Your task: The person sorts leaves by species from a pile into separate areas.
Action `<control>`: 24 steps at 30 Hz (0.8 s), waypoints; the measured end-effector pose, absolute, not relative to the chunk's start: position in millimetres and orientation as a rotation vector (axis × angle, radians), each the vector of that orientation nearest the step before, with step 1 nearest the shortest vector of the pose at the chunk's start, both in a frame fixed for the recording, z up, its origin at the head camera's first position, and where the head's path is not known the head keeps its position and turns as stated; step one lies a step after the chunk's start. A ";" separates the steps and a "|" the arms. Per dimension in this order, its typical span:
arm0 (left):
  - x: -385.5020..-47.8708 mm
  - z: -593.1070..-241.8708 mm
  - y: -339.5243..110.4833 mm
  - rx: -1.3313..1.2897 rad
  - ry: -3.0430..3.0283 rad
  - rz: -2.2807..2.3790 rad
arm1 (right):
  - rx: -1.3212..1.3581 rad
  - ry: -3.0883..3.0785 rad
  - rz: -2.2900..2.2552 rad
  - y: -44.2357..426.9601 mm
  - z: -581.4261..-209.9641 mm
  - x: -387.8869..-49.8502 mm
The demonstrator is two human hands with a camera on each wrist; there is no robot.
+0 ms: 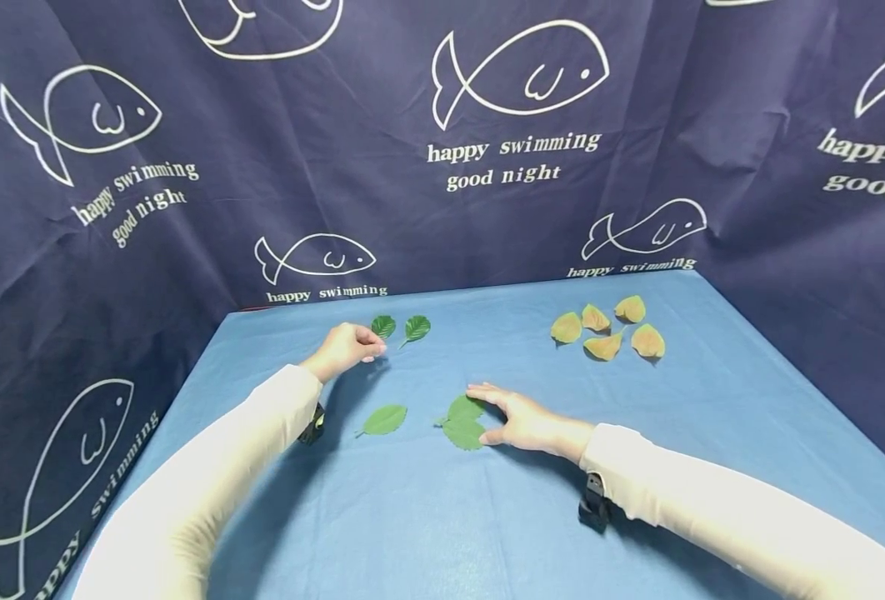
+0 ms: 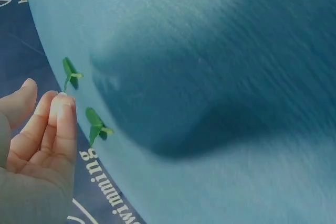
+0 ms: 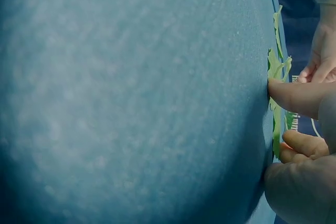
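Two dark green leaves lie toward the back of the blue table, one left of the other. My left hand hovers beside the left one. In the left wrist view, the thumb stands apart from the loosely bent fingers, and I see nothing between them. Near the middle, two lighter green leaves overlap, the rear one behind the front one. My right hand spreads its fingers over their right side. In the right wrist view a finger touches the leaf cluster.
Another light green leaf lies alone left of the overlapping pair. Several yellow-orange leaves are grouped at the back right of the table. A dark blue fish-print curtain hangs behind and at both sides.
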State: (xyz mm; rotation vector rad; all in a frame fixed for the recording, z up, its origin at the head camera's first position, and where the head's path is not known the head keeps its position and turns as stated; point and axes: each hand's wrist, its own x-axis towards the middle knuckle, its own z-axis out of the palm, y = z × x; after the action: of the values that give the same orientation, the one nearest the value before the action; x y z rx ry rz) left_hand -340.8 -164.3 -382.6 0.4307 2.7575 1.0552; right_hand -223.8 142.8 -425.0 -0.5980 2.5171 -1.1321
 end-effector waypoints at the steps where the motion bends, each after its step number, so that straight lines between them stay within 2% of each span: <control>1: -339.8 -380.6 -165.6 0.409 2.753 1.040 | -0.604 2.517 -1.134 142.6 -424.8 -223.7; 17: -310.1 -369.3 -173.3 0.612 2.657 0.829 | -0.576 2.496 -1.160 143.9 -422.0 -223.8; 24: -298.9 -372.7 -179.0 0.603 2.649 0.807 | -0.566 2.462 -1.195 144.0 -424.9 -224.7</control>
State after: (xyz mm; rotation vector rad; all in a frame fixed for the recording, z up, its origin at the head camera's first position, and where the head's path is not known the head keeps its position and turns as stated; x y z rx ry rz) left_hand -298.9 -179.0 -372.7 0.6027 2.6485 0.8068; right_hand -224.7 144.0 -424.9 -0.5656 2.4622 -1.1946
